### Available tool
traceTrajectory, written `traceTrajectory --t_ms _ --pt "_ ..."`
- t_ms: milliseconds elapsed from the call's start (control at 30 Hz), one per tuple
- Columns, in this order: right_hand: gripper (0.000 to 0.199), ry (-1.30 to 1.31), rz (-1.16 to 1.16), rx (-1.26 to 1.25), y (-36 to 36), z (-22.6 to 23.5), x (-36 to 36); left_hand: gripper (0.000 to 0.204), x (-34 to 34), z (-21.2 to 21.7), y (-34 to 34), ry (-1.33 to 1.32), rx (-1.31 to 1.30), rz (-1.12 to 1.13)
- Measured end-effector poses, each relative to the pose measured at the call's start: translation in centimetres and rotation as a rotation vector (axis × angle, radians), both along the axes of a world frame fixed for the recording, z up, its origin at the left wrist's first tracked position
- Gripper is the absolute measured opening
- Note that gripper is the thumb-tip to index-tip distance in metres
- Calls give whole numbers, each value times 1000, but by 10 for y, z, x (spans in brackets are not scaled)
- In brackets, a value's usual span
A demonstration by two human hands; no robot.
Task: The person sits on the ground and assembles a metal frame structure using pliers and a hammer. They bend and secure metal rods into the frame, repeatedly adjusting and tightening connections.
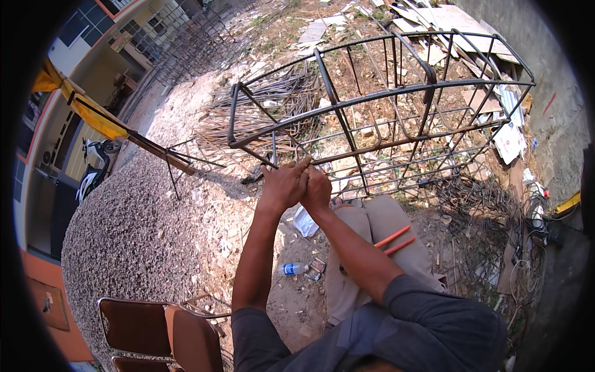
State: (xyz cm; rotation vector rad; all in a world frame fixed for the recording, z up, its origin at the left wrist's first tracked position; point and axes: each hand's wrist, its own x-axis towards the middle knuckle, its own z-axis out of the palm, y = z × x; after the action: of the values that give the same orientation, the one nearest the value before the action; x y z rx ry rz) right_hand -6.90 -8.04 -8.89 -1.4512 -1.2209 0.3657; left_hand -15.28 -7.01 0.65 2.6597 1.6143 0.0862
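Head view: nearest me, two red-orange tool handles (393,236) lie across the person's beige trousers (396,214), with brown-padded, metal-framed chairs (136,325) at lower left. On the ground between the forearms I see a clear plastic bottle (294,269) with a blue label; its pale lettering is too small for me to read. Farther out, the left hand (282,187) and right hand (317,188) touch each other, fingers bent, at the near left end of a long, dark steel-bar cage (429,82). From here I can't tell whether either is closed on a bar, since their backs hide the grasp. The cage extends away to the hands' right. Beyond are a grey gravel heap (136,229), loose rusty steel bars (254,118) and a white-and-black scooter (93,166).
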Motion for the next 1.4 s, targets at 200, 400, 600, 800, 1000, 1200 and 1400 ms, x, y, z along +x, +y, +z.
traceTrajectory --t_ms 200,400,600,800,1000,1200,1400 --pt "23 373 100 88 5 -7 -8 50 11 5 -4 -89 -49 55" --pt "25 1580 175 -286 4 17 -17 48 -19 2 8 -637 -417 67" --pt "32 1073 462 -377 -13 14 26 34 -27 -35 17 -730 -54 -139" --pt "49 -660 687 -320 -127 37 149 27 -30 -42 9 -686 31 -51" --pt "50 -1153 782 -50 -195 26 219 18 -24 -46 9 -663 222 -72" --pt "32 -875 799 -439 -192 17 203 14 -22 -63 13 -648 376 -70" --pt "25 168 796 -799 -153 30 142 17 -23 -62 12 -659 338 -46"
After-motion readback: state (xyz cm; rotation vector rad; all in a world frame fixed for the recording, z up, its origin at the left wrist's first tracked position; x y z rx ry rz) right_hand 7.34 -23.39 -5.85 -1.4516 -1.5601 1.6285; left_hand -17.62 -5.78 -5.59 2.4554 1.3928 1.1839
